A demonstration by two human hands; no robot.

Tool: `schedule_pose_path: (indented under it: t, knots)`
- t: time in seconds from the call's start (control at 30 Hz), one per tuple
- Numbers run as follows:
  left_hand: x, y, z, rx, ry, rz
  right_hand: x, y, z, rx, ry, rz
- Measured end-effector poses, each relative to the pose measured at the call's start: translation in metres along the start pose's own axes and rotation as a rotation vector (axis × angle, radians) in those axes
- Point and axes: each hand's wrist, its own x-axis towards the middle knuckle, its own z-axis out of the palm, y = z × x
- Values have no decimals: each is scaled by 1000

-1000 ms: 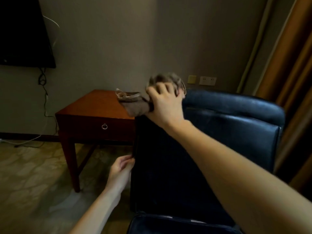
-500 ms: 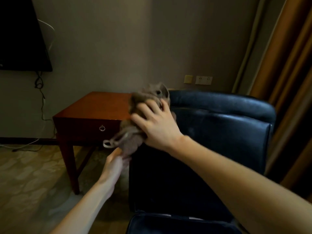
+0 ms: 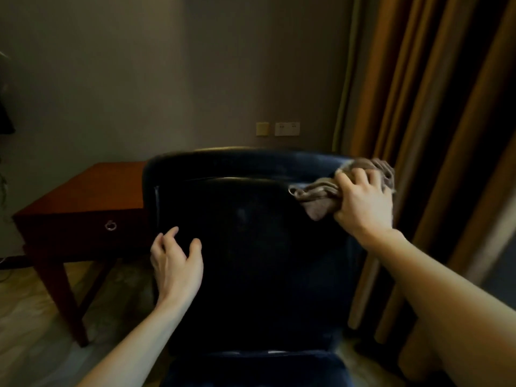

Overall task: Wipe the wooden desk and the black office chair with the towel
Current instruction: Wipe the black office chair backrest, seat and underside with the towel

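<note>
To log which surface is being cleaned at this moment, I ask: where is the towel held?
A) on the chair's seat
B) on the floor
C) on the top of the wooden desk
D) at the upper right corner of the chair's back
D: the right hand grips the towel against the upper right corner of the black chair back, away from the wooden desk.

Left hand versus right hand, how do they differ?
The right hand grips the towel against the chair at its upper right corner; the left hand holds nothing. The right hand sits high; the left hand is lower, fingers loosely spread, by the backrest's left side. Both reach toward the chair.
</note>
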Motion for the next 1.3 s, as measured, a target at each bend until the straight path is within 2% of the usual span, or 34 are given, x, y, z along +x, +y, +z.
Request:
schedule_pose_path:
  t: [0.1,0.17,0.3,0.4,0.53,0.6,0.67,0.73,0.8,0.9,1.0,1.1,1.13,1.17,1.2,1.3]
  knots:
    - [-16,17,39,135,19,147,-45,54,20,304,-124,306]
    - [-25,26,73,261,-7,274,-82,66,43,540,-208,372]
    - [-34,31,136,382,-130,462,-145,63,85,923,-145,503]
    - [-34,30,173,556,-127,651,-160,74,94,1121,-173,627]
    - [-24,32,199,723,-49,827,-122,97,78,1337,122,665]
    - [-17,27,206,694,-27,833,-87,104,70,1479,280,579]
    - [-13,19,211,702,-6,858,-61,101,66,1600,300,476]
    - [-8,12,218,710,17,878,-59,93,76,1580,214,321]
    - [-3,9,222,687,35,875,-74,79,96,1474,194,265]
    - [3,4,224,684,63,879,-119,77,144,1453,133,344]
    - [7,-2,227,691,113,880,-172,94,198,1257,-278,340]
    - [7,-6,231,676,147,899,-216,127,235,832,-701,83]
    - [8,-8,231,664,149,912,-229,136,242,704,-808,53]
    - [10,-9,229,650,148,922,-242,144,251,641,-844,87]
    - [11,-11,227,626,144,930,-256,151,259,667,-801,187]
    - [1,-19,228,581,126,1064,-270,161,265,1012,-514,657]
